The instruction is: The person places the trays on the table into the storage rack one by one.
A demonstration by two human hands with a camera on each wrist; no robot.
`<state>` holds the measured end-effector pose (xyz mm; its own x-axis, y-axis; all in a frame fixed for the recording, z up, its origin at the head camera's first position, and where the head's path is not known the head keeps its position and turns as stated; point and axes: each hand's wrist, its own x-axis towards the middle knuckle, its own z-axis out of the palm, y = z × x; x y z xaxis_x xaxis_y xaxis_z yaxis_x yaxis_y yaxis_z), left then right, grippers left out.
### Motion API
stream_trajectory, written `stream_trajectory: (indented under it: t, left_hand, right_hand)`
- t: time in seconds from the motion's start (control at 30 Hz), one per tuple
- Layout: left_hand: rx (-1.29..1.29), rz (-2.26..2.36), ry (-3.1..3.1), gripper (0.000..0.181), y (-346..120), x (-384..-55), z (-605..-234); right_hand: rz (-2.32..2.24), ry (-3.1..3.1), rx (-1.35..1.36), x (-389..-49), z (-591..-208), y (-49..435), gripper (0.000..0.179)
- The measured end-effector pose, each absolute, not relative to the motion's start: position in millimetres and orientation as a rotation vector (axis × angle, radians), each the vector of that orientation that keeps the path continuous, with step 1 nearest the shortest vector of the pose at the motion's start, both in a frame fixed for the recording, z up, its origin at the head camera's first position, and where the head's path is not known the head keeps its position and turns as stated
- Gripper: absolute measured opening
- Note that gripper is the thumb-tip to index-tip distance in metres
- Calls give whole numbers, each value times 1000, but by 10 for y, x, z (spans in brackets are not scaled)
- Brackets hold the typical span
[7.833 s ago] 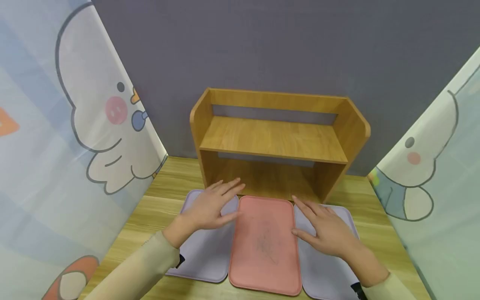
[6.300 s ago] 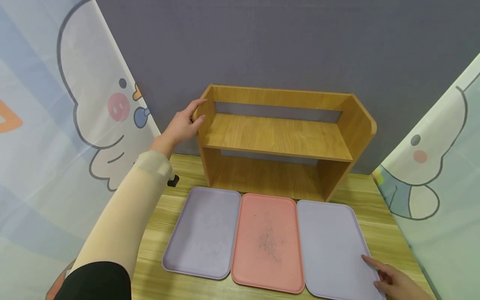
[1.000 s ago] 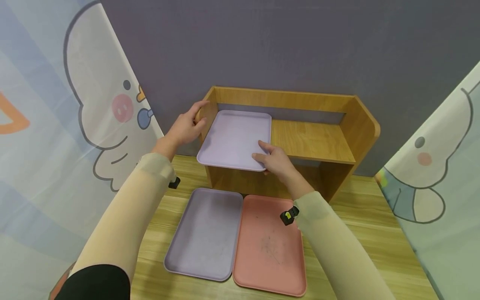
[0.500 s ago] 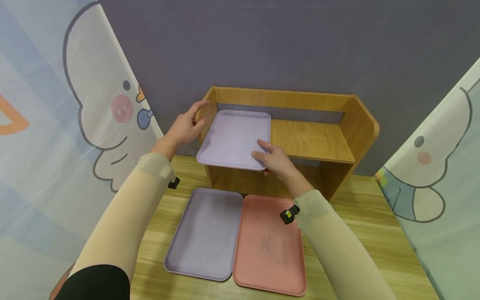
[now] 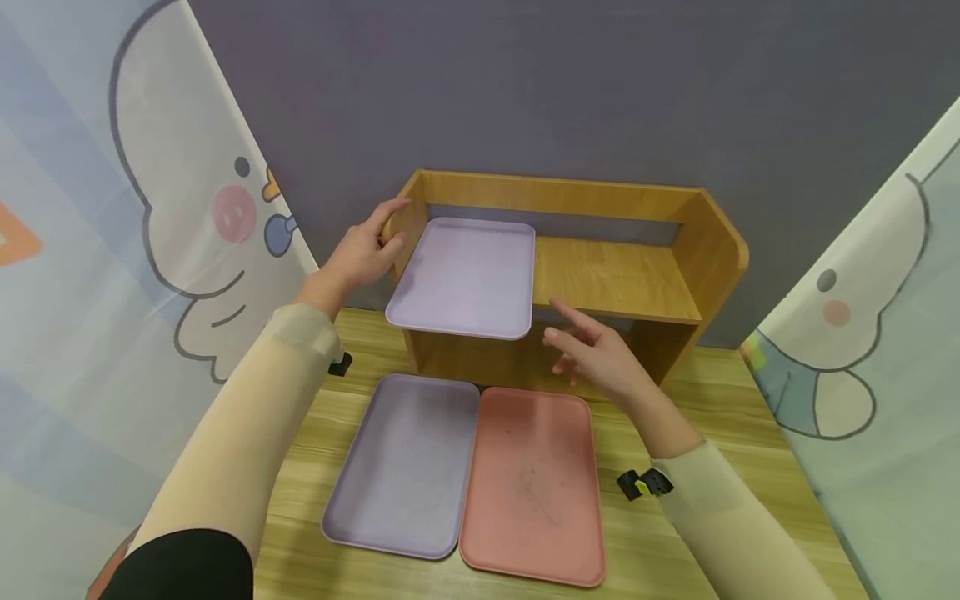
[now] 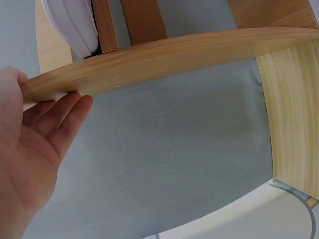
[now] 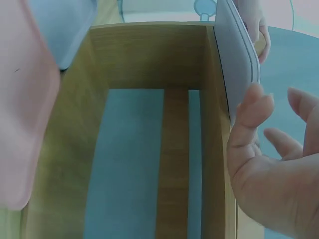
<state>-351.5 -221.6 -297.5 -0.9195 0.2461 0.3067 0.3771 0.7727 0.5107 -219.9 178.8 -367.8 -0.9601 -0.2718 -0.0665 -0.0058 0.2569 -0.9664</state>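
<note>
Tray-shelving looks nearly done: lilac tray (image 5: 465,279) sits on shelf (image 5: 615,279), left hand (image 5: 356,257) clamped on side panel (image 5: 413,223), right hand (image 5: 603,362) fingers apart; next likely calls for pink tray (image 5: 531,487).

The pale lilac tray (image 5: 465,279), earlier rightmost on the wooden table (image 5: 675,500), now lies on the upper shelf board (image 5: 615,275) at left, the right hand (image 5: 600,358) has let go of its edge and hovers just beside it, and the left hand (image 5: 360,254) has moved up onto the left side panel (image 5: 412,232).
</note>
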Motion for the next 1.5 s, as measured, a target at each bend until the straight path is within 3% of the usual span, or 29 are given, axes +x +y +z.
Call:
stream_trajectory:
  t: [0.43,0.87,1.1,1.5]
  left_hand:
    - [-492,-842,-2745,61,-2216,-3511,-2958]
    - [-495,-839,-2741,61,-2185,-3529,-2946]
    - [-471,-851,-2760,61,-2199,-3517,-2956]
    - [-477,-854,-2757,61,-2194,-3486,-2946]
  right_hand:
    - [-1623,2269,-362,-1432,-4534,2454,64]
    - [-1492,2085,-490,-995,-5579,2888,66]
    - [-1294,2412,-641,-948,-5723,2715,62]
    - [-1092,2630,-568,-880,-5662,2562,57]
